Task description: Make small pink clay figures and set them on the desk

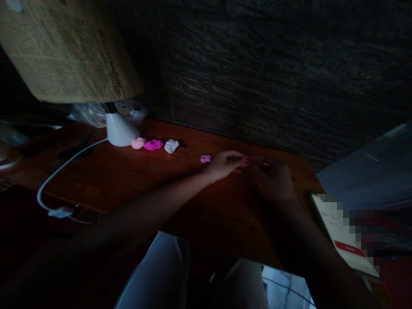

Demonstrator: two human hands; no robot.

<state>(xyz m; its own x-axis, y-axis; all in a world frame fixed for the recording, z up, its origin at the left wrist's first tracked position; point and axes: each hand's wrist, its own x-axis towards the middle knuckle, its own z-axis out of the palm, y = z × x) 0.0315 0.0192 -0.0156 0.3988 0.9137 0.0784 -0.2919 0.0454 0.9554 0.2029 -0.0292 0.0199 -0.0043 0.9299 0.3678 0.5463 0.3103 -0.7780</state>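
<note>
My left hand [225, 166] is closed in a pinch over the wooden table, with a small pink bit of modelling clay [245, 161] at its fingertips. My right hand [276, 178] meets it from the other side, thumb and fingers pressed together near the same bit; deep shadow covers much of it. Just left of my left hand lies a small knobbly purple-pink clay piece [205, 159]. Farther left, in a row, rest a whitish clay lump [171, 146], a bright magenta lump [153, 145] and a pale pink lump [138, 143].
A lamp with a newsprint shade [74, 56] and white base [120, 131] stands at the back left, its cord [58, 171] hanging over the table's edge. Clear plastic [92, 113] lies behind it. Dark scissors-like handles [72, 152] lie left; a pale booklet [341, 231] lies right. A dark wall [244, 73] rises behind.
</note>
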